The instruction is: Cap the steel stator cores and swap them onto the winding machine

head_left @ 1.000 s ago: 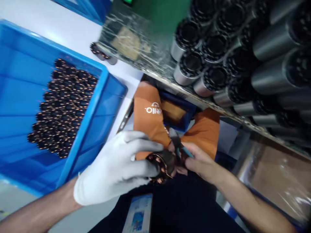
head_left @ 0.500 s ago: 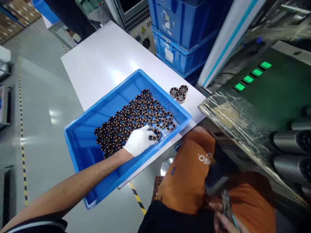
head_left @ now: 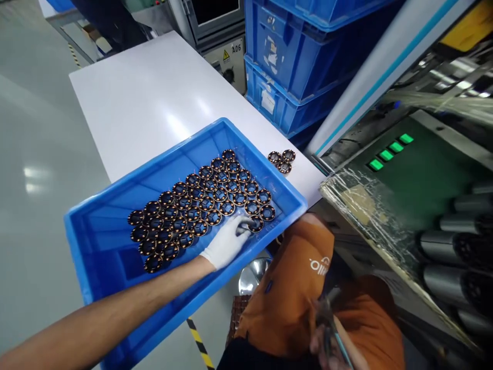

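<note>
Crate of blue plastic, rectangular, stands at the left on a white, flat worktop, holding packed rows of black round rings dotted with copper. Toward its right end the left hand, in a white glove, reaches low inside, its grip drawn in, fingers closed on the left edge of one black ring with copper dots. That ring lies at the fingertips, right of the palm, hole facing up, just beside the end rows; the left hand is by far the nearer. Outside the crate, three loose copper-dotted rings sit together. Lower right, over orange cloth trousers, the bare right hand is well apart from the crate; through the blur, its grip appears curled around teal-handled metal pliers. Farthest right lie grey metal cylinders with black ends.
</note>
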{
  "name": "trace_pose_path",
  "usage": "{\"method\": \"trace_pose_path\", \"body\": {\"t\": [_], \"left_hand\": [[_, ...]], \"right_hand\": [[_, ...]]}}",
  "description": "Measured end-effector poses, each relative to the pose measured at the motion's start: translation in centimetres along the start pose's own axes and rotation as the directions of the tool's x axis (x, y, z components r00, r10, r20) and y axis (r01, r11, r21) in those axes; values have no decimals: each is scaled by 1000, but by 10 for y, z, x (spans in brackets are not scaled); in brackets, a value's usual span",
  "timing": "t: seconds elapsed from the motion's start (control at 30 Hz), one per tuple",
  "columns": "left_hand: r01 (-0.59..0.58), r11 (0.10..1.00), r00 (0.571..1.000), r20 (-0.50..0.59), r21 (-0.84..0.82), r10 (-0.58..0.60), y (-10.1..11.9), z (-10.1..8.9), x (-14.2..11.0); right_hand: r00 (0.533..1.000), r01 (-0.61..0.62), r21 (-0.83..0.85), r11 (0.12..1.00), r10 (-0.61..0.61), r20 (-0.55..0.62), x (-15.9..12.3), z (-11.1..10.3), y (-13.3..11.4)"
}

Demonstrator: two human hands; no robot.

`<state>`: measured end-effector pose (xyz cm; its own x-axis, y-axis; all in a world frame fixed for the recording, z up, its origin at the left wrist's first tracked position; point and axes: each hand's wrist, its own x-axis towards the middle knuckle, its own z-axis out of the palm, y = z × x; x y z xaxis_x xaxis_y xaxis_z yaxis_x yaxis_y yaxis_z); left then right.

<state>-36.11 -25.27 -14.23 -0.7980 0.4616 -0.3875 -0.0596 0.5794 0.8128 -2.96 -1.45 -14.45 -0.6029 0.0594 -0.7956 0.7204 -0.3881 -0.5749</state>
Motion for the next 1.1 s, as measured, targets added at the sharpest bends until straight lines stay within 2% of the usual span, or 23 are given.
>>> {"method": "trace_pose_path", "body": {"t": [0.07, 0.13, 0.23, 0.3, 0.33, 0.37, 0.43, 0.47, 0.5, 0.53, 0.6, 0.67, 0.7, 0.77, 0.8, 0.83, 0.87, 0.93, 1.0, 1.07, 1.1], "left_hand": [[13, 999, 1000, -8, -49, -14, 4, -3, -1], [18, 997, 999, -39, -76, -21, 13, -9, -3], [-18, 996, 995, -100, -89, 9, 30, -18, -10], [-104, 992, 987, -132, -67, 94, 41, -23, -17], [-165, 985, 978, -136, -44, 158, 47, -25, -21], [-232, 972, 965, -125, -15, 229, 51, -26, -24], [-368, 929, 926, -70, 46, 370, 58, -26, -32], [-437, 895, 896, -42, 84, 442, 61, -26, -36], [-507, 852, 858, -20, 129, 513, 63, -25, -41], [-577, 798, 811, 3, 175, 586, 65, -23, -46], [-702, 669, 704, 95, 245, 704, 67, -18, -60], [-789, 565, 614, 291, 240, 734, 68, -9, -77], [-819, 530, 571, 420, 222, 706, 67, -4, -85], [-847, 489, 488, 673, 210, 556, 66, 8, -96], [-846, 482, 463, 764, 230, 449, 65, 13, -98], [-836, 480, 459, 819, 267, 344, 64, 17, -99], [-818, 482, 473, 844, 315, 252, 63, 20, -98], [-763, 494, 543, 828, 417, 141, 61, 21, -93], [-718, 496, 602, 793, 488, 92, 60, 18, -90], [-694, 483, 632, 773, 534, 54, 57, 15, -90], [-692, 464, 636, 771, 552, 32, 54, 14, -91]], "right_hand": [[998, -59, -7, 998, 59, 10, 6, 5, -1], [999, -53, -42, 998, 53, 6, 4, 11, -10], [985, 166, -221, 961, -151, 84, -19, 24, -44], [933, 356, -342, 869, -353, 73, -39, 41, -80], [891, 427, -400, 811, -452, 34, -45, 52, -100], [828, 475, -494, 728, -560, -28, -47, 63, -123], [642, 454, -703, 547, -748, -168, -35, 81, -171], [530, 408, -777, 479, -818, -226, -22, 87, -195], [431, 304, -842, 445, -853, -295, -5, 89, -219], [353, 164, -881, 445, -860, -369, 13, 88, -241], [287, 63, -884, 463, -857, -428, 47, 80, -278], [254, 11, -887, 462, -859, -445, 68, 73, -300], [248, 1, -894, 447, -867, -433, 72, 72, -304], [256, 16, -925, 379, -896, -362, 64, 75, -299], [267, 41, -943, 330, -913, -308, 53, 78, -289], [280, 74, -958, 278, -928, -248, 38, 79, -276], [290, 109, -967, 230, -938, -190, 20, 78, -259], [294, 148, -972, 184, -946, -135, -24, 62, -215], [249, 97, -973, 209, -952, -180, -75, 23, -160], [179, -50, -945, 325, -928, -328, -136, -36, -95], [172, -144, -901, 410, -886, -431, -171, -67, -59]]}}
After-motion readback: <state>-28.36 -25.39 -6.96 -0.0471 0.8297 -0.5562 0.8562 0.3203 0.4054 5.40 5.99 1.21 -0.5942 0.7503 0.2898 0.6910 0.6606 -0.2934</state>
